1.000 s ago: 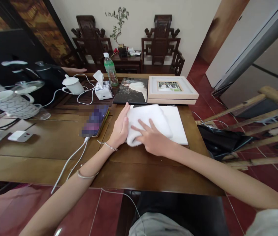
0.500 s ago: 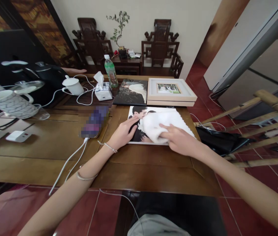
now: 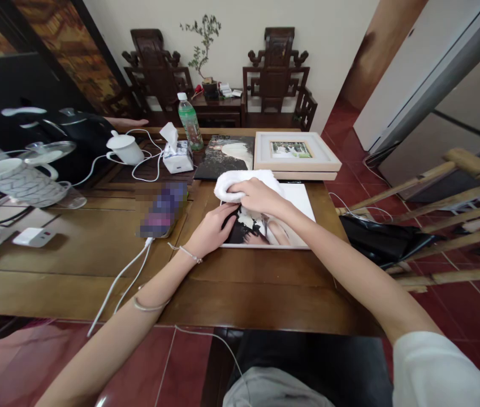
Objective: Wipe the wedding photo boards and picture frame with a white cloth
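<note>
A photo panel [image 3: 294, 215] showing a couple lies flat on the wooden table in front of me. My left hand [image 3: 214, 226] rests on its left edge with the fingers stretched out. On the panel's upper left part, my right hand [image 3: 259, 196] presses a folded white cloth [image 3: 229, 180], its fingers bent into the fabric. The cloth and my right hand cover the upper part of the picture. Just behind lie a dark photo panel [image 3: 223, 161] and a pale wooden picture frame [image 3: 322, 155], which appears to sit on another one.
Left of the panel is a phone [image 3: 163, 209] on a white cable. Farther left stand a tissue pack [image 3: 178, 157], a green-labelled bottle [image 3: 189, 121], a lidded white cup [image 3: 125, 148], a patterned mug [image 3: 21, 182] and a black kettle [image 3: 78, 135]. A bamboo chair [image 3: 472, 169] is at the right.
My right hand has moved the cloth up and left across the panel, uncovering its lower right part. The left hand stays in place.
</note>
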`<state>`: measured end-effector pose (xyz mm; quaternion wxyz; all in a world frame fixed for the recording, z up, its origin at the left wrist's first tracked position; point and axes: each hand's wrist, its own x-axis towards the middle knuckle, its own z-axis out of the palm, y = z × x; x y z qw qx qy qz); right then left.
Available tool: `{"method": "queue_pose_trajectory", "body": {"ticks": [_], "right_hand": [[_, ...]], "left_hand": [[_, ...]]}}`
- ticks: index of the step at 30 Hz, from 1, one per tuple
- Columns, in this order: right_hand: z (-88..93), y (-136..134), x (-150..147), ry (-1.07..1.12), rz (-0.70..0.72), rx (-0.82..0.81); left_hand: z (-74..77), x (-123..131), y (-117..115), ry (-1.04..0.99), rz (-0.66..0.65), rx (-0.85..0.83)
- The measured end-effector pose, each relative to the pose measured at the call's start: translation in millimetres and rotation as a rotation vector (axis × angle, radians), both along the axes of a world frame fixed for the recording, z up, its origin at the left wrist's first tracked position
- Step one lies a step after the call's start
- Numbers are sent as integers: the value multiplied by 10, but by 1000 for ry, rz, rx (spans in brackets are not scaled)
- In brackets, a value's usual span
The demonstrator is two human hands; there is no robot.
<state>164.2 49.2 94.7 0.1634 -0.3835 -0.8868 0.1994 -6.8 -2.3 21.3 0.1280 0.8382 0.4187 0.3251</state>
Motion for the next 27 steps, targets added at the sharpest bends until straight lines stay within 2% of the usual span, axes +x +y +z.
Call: {"method": "queue_pose_trajectory", "body": {"ticks": [3, 6, 10, 13, 17, 20, 24, 27], "right_hand": [[13, -46, 190, -8, -30, 0], [0, -101, 530, -22, -96, 18], [-66, -185, 1000, -38, -188, 62], [-139, -314, 1219, -77, -244, 66], [-243, -657, 1288, -186, -282, 104], [-276, -1028, 1259, -228, -233, 95], [-204, -1533, 1208, -241, -131, 7], [-112, -1775, 1176, -262, -40, -50]], "left_hand": [[-15, -4, 7, -3, -6, 7], [-25, -6, 13, 4, -12, 9], [-25, -7, 12, 15, 0, 2], [-27, -9, 10, 13, 2, -2], [-34, -11, 8, 12, -1, -9], [-34, -9, 4, 15, 1, -8], [-20, -5, -4, 23, 1, -15], [-12, -1, -5, 28, 2, -26]]}}
